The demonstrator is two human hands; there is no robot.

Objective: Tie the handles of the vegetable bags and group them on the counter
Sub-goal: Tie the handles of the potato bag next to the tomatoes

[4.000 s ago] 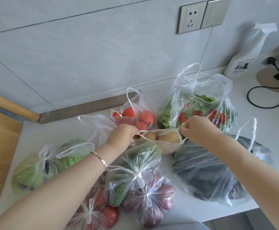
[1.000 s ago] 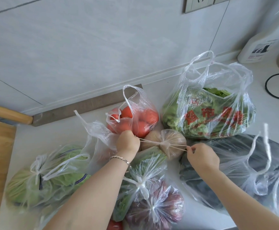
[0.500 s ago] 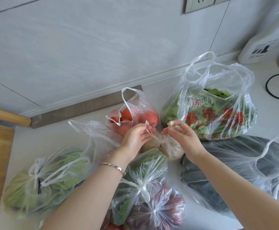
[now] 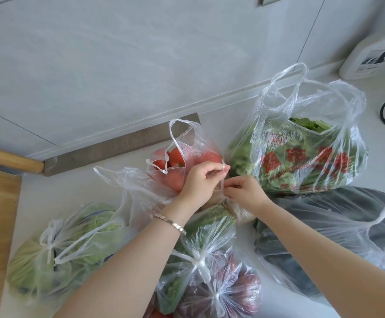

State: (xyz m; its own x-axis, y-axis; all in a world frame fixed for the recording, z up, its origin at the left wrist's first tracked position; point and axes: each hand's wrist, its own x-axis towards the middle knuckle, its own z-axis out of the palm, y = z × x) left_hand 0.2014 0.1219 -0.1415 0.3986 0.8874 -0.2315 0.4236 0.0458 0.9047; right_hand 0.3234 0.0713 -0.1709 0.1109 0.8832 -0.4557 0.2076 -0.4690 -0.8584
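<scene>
- Clear plastic handles (image 4: 221,183) of a small bag (image 4: 238,210) are pinched by the left hand (image 4: 198,182) and the right hand (image 4: 244,191).
- The small bag sits mid-counter (image 4: 67,189) between tomatoes (image 4: 175,157) and greens (image 4: 310,125). The hands hide most of it, and it perhaps holds potatoes.

L hand (image 4: 199,183), R hand (image 4: 245,191) pinching handles of tan-veg bag (image 4: 239,209), tomato bag (image 4: 187,160) behind
</scene>
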